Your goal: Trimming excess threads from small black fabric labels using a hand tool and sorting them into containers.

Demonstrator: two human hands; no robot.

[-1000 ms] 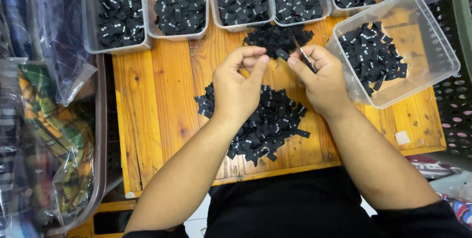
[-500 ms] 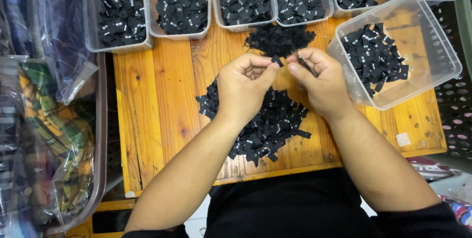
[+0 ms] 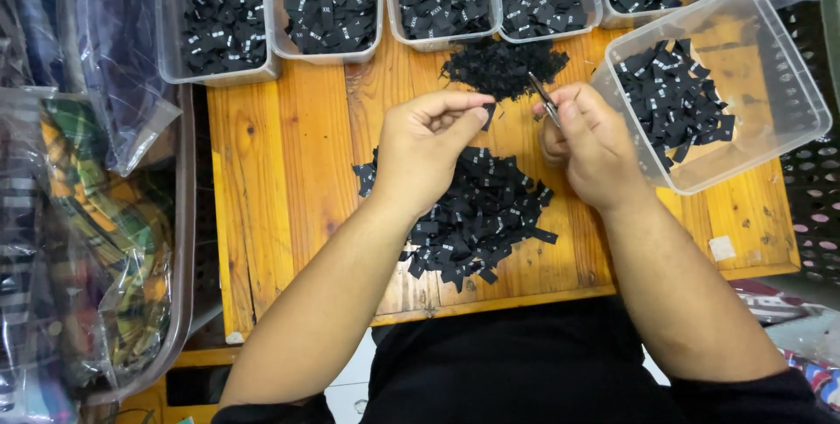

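In the head view, the left hand [image 3: 429, 148] pinched one black label [image 3: 488, 113]; the right hand [image 3: 591, 148] gripped small scissors [image 3: 544, 100]. Several tubs [image 3: 325, 4] held sorted labels, while a large pile [image 3: 477, 214] remained on the table [image 3: 280, 170].

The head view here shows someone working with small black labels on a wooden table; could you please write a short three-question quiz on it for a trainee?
1. True or false: the left hand pinches a small black label.
2. What does the right hand hold? A) a thin metal tool; B) a pen; C) a clear bag.
3. Where does the tilted clear container lie relative to the right hand?

Key
1. True.
2. A; whether it is scissors or tweezers cannot be told.
3. To its right, on the wooden table, holding black labels.
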